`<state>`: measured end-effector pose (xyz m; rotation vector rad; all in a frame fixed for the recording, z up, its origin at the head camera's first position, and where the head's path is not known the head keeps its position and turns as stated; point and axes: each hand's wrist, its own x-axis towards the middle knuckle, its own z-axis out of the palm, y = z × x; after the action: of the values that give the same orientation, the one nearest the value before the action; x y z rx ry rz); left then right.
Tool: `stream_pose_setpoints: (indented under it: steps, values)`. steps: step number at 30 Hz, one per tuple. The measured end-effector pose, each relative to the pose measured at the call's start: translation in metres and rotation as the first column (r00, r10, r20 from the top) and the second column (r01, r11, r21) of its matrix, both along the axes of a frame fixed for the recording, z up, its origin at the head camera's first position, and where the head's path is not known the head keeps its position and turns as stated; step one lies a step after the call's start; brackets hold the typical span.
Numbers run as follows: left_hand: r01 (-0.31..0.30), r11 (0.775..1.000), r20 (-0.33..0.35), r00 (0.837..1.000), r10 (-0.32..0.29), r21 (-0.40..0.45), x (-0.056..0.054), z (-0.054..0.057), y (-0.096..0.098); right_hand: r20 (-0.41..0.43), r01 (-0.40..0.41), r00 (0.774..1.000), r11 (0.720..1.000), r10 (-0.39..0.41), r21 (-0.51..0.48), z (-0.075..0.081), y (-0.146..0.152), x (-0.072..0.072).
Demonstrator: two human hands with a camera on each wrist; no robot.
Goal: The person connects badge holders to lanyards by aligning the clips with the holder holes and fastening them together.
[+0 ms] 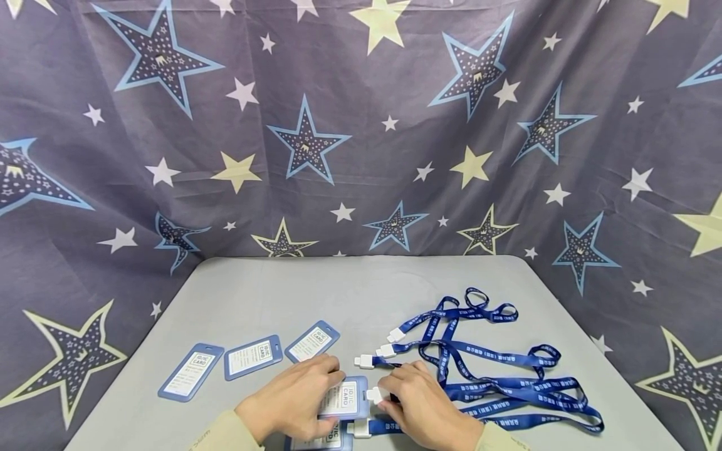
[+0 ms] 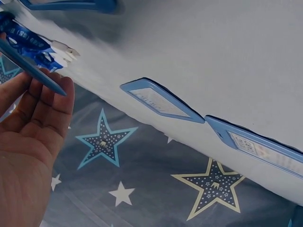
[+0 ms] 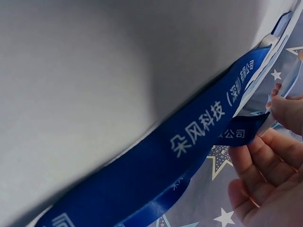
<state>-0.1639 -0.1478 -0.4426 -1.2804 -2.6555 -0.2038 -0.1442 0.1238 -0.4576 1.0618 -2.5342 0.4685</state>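
My left hand [image 1: 299, 394] grips a blue ID card holder [image 1: 356, 406] by its sides, thumb below and fingers above. In the left wrist view that card holder [image 2: 35, 73] appears edge-on between thumb and fingers. My right hand [image 1: 425, 407] pinches a blue lanyard just behind its white clip [image 1: 375, 394], which sits right at the slotted end of the held card holder. Whether clip and slot are joined cannot be told. In the right wrist view, this lanyard end [image 3: 239, 132] runs into the fingertips. Beneath, another card holder [image 1: 316, 445] lies against a second white clip [image 1: 360, 428].
To the left lie three more card holders, one far left [image 1: 192, 371], one in the middle [image 1: 252, 358] and one tilted [image 1: 312, 342]. Several looped blue lanyards [image 1: 496, 356] spread over the right side of the grey table [image 1: 338, 288]. A star-patterned cloth [image 1: 395, 156] hangs behind.
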Motion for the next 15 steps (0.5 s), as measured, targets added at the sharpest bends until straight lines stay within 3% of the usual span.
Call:
stream_pose_setpoints:
  steps: [15]
  values:
    - [0.013, 1.0, 0.019, 1.0, -0.012, -0.018, 0.0016, 0.0014, 0.0001, -0.031, -0.038, 0.999, 0.999, 0.037, -0.021, 0.0, 0.0009, 0.0006]
